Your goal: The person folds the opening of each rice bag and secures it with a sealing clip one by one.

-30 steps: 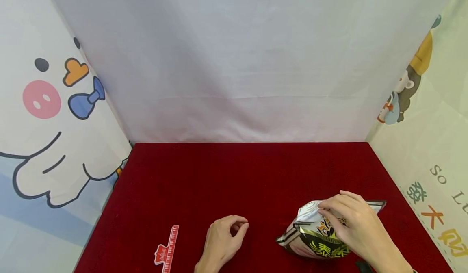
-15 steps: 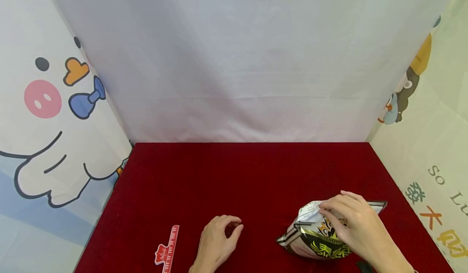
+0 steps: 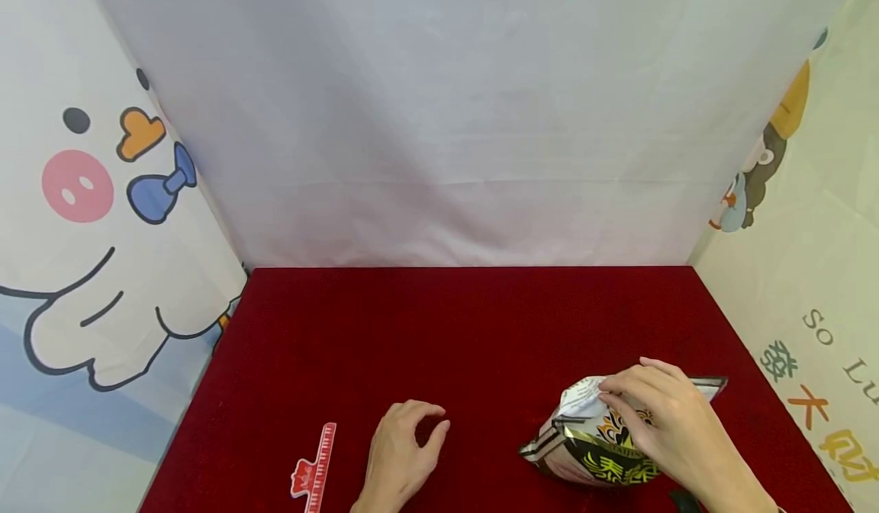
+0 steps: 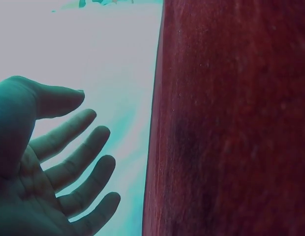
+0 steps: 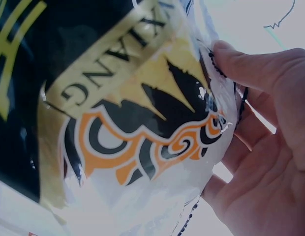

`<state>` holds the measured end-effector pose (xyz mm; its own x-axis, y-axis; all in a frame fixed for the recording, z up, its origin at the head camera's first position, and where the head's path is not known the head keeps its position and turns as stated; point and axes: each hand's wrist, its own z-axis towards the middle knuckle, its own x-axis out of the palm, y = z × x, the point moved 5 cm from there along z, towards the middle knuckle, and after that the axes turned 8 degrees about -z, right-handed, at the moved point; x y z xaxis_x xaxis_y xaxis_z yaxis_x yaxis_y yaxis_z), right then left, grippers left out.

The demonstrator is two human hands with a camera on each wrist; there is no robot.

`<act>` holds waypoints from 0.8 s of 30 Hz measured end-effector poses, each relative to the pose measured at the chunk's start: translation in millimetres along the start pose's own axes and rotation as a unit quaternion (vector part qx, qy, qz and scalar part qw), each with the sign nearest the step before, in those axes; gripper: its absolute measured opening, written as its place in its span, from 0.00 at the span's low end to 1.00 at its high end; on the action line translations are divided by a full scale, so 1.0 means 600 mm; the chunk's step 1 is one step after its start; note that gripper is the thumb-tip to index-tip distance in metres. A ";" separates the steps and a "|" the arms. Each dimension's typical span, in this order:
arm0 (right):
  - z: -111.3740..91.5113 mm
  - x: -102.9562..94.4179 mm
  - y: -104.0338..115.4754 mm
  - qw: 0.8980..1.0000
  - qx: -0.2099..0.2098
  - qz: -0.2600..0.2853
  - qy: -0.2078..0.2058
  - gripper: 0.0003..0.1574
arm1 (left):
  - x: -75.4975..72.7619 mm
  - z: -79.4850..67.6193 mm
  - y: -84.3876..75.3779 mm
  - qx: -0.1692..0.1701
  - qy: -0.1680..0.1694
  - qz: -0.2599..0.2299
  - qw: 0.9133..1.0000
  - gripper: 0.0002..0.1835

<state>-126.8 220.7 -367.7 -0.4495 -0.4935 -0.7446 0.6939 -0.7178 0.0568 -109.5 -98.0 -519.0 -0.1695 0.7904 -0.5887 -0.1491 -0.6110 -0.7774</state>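
Note:
A shiny food bag (image 3: 604,452) with black, gold and white printing stands at the right of the red table. My right hand (image 3: 659,414) pinches its upper edge between thumb and fingers; in the right wrist view, the thumb lies on the printed side of the bag (image 5: 142,123) and the fingers are behind it. My left hand (image 3: 401,452) is over the table, left of the bag, fingers loosely bent and nothing in them. The left wrist view shows that hand (image 4: 59,162) with its fingers spread. Left of it lies a red clip (image 3: 312,475) with a long piano-key bar.
The red table (image 3: 439,330) ends at a white cloth backdrop (image 3: 446,116). Printed cloths hang along the left (image 3: 103,269) and right sides (image 3: 790,269). A small dark object (image 3: 684,500) shows partly under the right forearm.
My left hand has shifted left, away from the bag, and the gap between its thumb and fingers has widened. The right hand and the bag are nearly still.

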 end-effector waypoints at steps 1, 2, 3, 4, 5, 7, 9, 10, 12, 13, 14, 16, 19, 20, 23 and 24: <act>0.000 0.000 0.000 1.000 0.001 0.000 0.001 0.35 | -0.001 0.000 0.000 -0.001 -0.004 0.001 1.000 0.07; 0.000 0.000 0.000 1.000 0.001 0.001 0.001 0.35 | -0.002 0.000 0.000 -0.002 -0.007 0.002 1.000 0.07; 0.000 0.000 0.000 1.000 0.001 0.001 0.001 0.35 | -0.003 -0.001 0.001 -0.006 -0.009 0.003 1.000 0.07; 0.000 0.000 0.000 1.000 0.001 0.001 0.001 0.35 | -0.003 -0.001 0.002 -0.011 -0.012 0.002 1.000 0.07; 0.001 0.000 0.000 1.000 0.002 0.002 0.002 0.35 | -0.004 -0.001 0.002 -0.018 -0.016 0.001 1.000 0.07; 0.001 -0.001 0.000 1.000 0.002 0.002 0.001 0.35 | -0.006 -0.002 0.003 -0.033 -0.022 -0.002 0.999 0.07; 0.001 -0.001 0.000 1.000 0.002 0.002 0.001 0.35 | -0.008 -0.002 0.004 -0.046 -0.030 -0.003 0.999 0.08; 0.002 -0.001 0.000 1.000 0.002 0.002 0.002 0.35 | -0.009 -0.002 0.005 -0.051 -0.033 -0.004 0.998 0.08; 0.002 0.000 0.000 1.000 0.002 0.002 0.002 0.35 | -0.010 -0.002 0.007 -0.058 -0.036 -0.003 0.998 0.09; 0.002 0.000 0.000 1.000 0.002 0.002 0.002 0.35 | -0.011 -0.003 0.007 -0.059 -0.035 -0.002 0.998 0.09; 0.002 0.000 0.000 1.000 0.002 0.001 0.001 0.35 | -0.011 -0.003 0.007 -0.062 -0.033 -0.001 0.998 0.10; 0.003 0.000 0.000 1.000 0.001 0.000 0.001 0.35 | -0.011 -0.004 0.009 -0.067 -0.026 0.002 0.997 0.10; 0.002 0.000 0.000 1.000 0.001 0.000 0.001 0.35 | -0.010 -0.006 0.011 -0.075 -0.014 0.006 0.997 0.11; 0.002 0.000 0.000 1.000 0.002 0.000 0.001 0.35 | -0.010 -0.007 0.012 -0.078 -0.012 0.007 0.997 0.12; 0.002 0.001 0.000 1.000 0.001 0.000 0.000 0.35 | -0.012 -0.009 0.014 -0.084 -0.007 0.009 0.996 0.12; 0.002 0.001 0.000 1.000 0.002 0.000 0.001 0.35 | -0.013 -0.009 0.014 -0.085 -0.006 0.011 0.996 0.12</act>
<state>-127.7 219.9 -367.4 -0.4484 -0.4932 -0.7455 0.6922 -0.7193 0.0595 -104.0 -109.0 -522.5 -0.1829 0.7759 -0.6037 0.0223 -0.6107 -0.7916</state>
